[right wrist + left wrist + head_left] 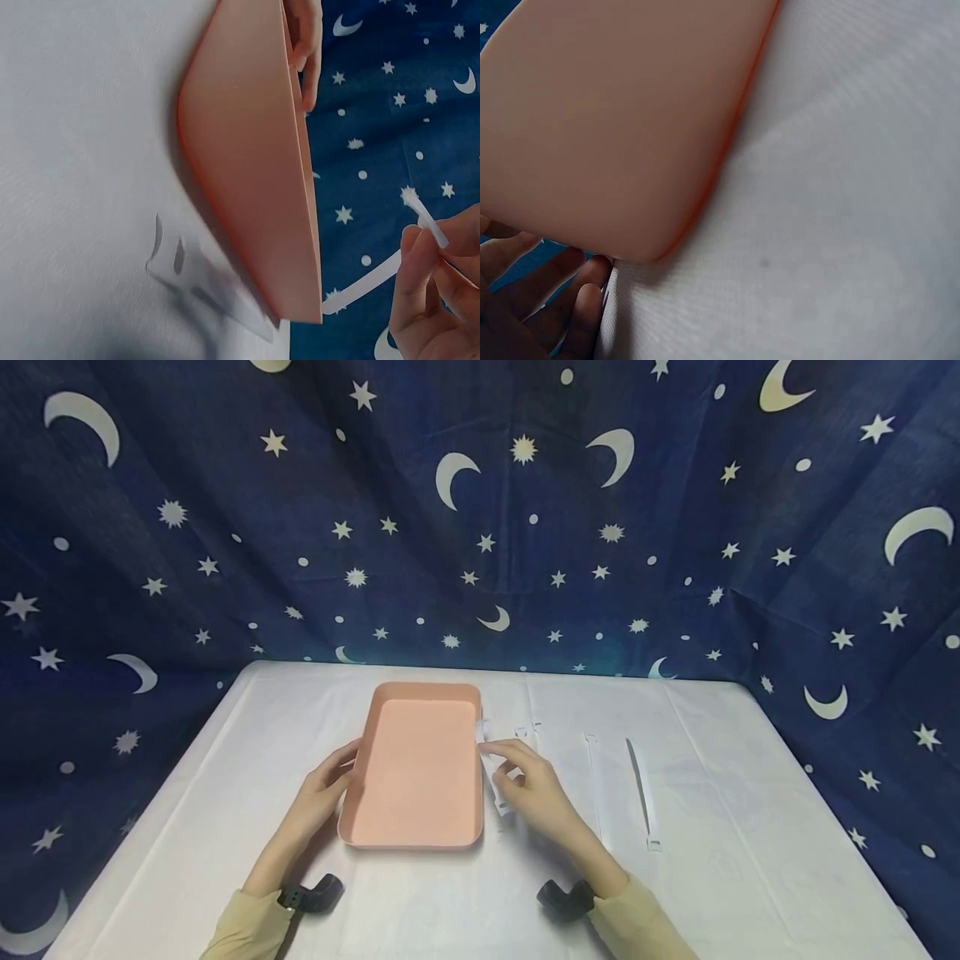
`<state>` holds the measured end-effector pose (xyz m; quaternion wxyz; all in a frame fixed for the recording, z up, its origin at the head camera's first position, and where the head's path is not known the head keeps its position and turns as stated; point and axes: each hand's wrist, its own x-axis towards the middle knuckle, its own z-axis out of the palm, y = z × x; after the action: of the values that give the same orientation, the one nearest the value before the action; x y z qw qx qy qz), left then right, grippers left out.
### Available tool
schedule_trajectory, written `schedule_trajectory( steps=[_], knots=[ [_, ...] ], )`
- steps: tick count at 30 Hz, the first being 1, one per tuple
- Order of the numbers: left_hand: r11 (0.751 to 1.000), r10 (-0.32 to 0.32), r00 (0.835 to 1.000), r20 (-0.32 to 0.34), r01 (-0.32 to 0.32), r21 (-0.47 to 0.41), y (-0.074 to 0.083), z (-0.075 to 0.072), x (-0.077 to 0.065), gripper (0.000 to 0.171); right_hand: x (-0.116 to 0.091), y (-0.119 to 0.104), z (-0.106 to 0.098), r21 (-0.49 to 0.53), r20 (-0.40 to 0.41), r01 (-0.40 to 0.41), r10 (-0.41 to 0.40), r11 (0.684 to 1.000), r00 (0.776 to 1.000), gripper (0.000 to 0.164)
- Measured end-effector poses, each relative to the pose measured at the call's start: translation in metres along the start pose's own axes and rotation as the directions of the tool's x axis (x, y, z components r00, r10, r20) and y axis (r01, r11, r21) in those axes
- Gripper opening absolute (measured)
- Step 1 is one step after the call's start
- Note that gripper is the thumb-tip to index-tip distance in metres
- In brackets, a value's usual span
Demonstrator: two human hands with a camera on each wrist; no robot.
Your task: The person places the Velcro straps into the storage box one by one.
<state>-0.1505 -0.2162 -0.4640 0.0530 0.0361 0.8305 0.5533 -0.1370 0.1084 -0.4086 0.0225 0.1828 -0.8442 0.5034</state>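
Note:
A shallow pink tray (416, 777) with raised walls lies on the white-covered table. My left hand (321, 793) rests against its left wall, fingers fairly straight along the outside; the left wrist view catches those fingers (585, 307) beside the tray's corner. At the opposite side, my right hand (536, 789) pinches a thin white strap (367, 281) between thumb and fingertips, right by the tray's right wall. Part of this strap is hidden behind the tray wall in the right wrist view. A pale slotted strap end (195, 274) lies blurred on the cloth beside the tray.
To the right of my right hand lie a straight white strap (596, 781) and a slightly bowed strap (645, 793) with a small buckle at its near end. More small strap ends (536, 727) show behind the hand. A dark blue star-and-moon curtain (480, 577) hangs behind the table.

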Motion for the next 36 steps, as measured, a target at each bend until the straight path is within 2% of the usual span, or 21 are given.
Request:
schedule_trajectory(
  steps=[7, 15, 26, 36],
  knots=[
    [1.0, -0.005, 1.0, 0.0, 0.005, 0.011, 0.0, 0.0, 0.001, 0.051, 0.01, -0.008, 0.01, 0.048, 0.077, 0.002, -0.005, 0.999, 0.997, 0.045],
    [1.0, -0.011, 1.0, 0.001, 0.011, 0.007, 0.0, 0.0, -0.001, 0.051, 0.02, -0.017, 0.021, 0.078, 0.128, 0.01, -0.02, 0.997, 0.992, 0.045],
    [1.0, 0.007, 1.0, 0.006, -0.007, -0.006, 0.0, 0.0, 0.0, 0.05, 0.042, -0.032, 0.036, 0.095, 0.164, -0.066, 0.05, 0.993, 0.985, 0.045],
    [1.0, -0.001, 1.0, 0.001, 0.001, 0.009, -0.002, 0.001, 0.0, 0.05, 0.066, -0.034, 0.053, 0.095, 0.172, -0.092, 0.075, 0.991, 0.982, 0.045]
  ],
)
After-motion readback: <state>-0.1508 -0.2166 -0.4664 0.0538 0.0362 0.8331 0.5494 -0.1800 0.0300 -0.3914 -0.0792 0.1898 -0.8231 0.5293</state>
